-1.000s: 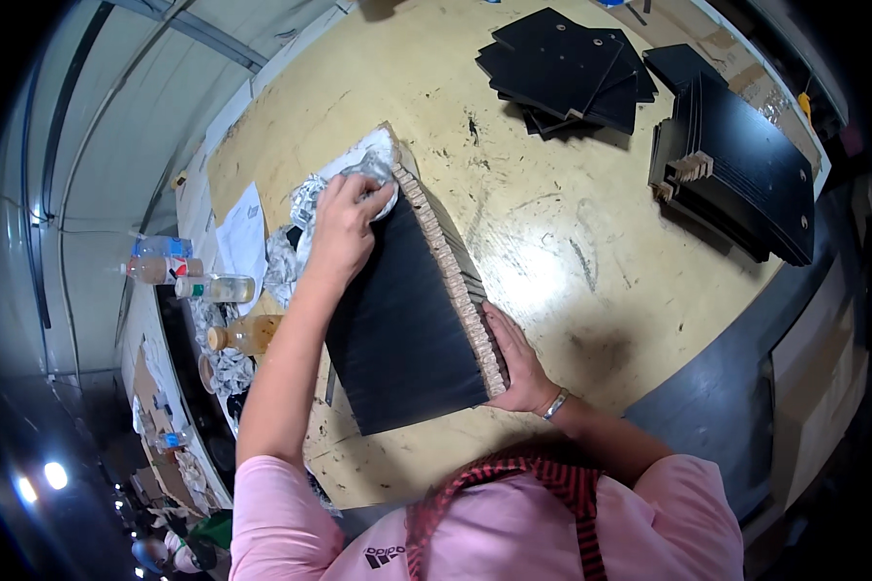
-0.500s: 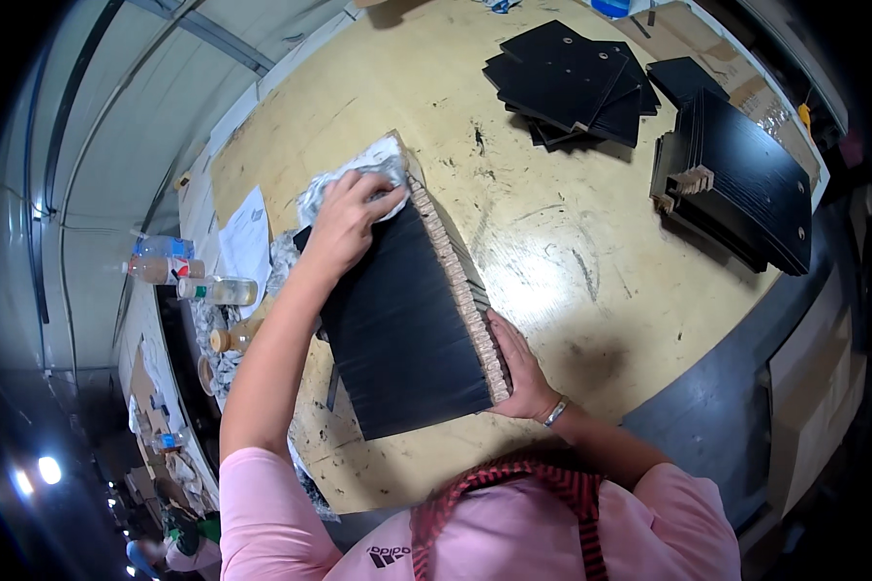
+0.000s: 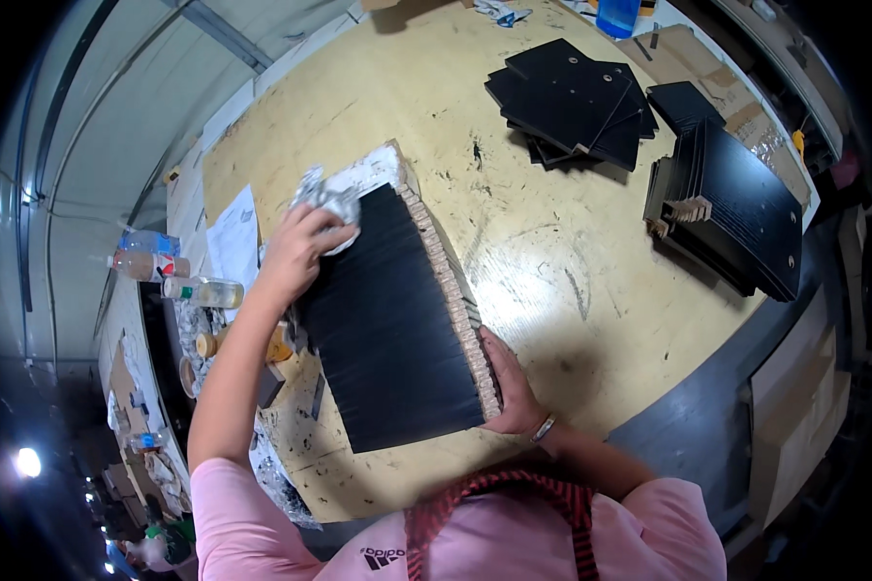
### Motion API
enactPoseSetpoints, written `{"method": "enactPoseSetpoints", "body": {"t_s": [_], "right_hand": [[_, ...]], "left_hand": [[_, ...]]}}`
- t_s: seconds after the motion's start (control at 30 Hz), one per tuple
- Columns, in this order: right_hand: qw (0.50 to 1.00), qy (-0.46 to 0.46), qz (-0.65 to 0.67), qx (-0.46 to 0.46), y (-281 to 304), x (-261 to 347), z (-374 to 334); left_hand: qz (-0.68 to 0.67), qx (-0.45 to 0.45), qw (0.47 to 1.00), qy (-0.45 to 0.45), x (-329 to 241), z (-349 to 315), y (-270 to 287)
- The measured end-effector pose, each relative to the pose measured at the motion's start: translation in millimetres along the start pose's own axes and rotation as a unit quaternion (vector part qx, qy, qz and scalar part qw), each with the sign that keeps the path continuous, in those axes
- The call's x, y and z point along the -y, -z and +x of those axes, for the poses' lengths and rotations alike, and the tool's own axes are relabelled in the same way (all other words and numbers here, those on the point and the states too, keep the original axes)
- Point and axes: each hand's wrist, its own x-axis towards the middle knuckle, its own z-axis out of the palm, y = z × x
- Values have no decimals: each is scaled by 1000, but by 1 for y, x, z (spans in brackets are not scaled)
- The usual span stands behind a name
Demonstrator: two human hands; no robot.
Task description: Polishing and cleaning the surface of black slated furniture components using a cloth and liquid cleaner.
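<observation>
A stack of black boards [image 3: 388,334] lies lengthwise before me, its right side showing rough, light brown edges. A white-smeared end sticks out at the far edge of the stack. My left hand [image 3: 298,254] is closed on a crumpled white rag [image 3: 337,205], pressed on the top board's far left corner. Low on the stack's right side lies my right hand [image 3: 513,389], its fingers stretched flat against the edges near the front corner. The thumb of that hand is mostly hidden.
Fanned black boards [image 3: 576,102] lie at the far right, with another black stack [image 3: 736,208] nearer the table's right edge. Bottles [image 3: 203,290], a paper sheet [image 3: 234,237] and a yellow-capped container [image 3: 208,345] are at the left. A blue container [image 3: 618,17] stands at the back.
My left hand has moved the rag left and slightly nearer, from the far right corner toward the far left one. My right hand stays at the stack's side.
</observation>
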Motion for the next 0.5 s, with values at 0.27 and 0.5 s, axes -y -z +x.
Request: {"method": "enactPoseSetpoints", "body": {"t_s": [0.27, 0.5], "right_hand": [[995, -33, 94, -9, -7, -12, -9], [999, 1, 28, -38, -10, -6, -2]], "left_hand": [[-71, -121, 987, 81, -31, 12, -28], [-118, -200, 907, 350, 37, -119, -26]]}}
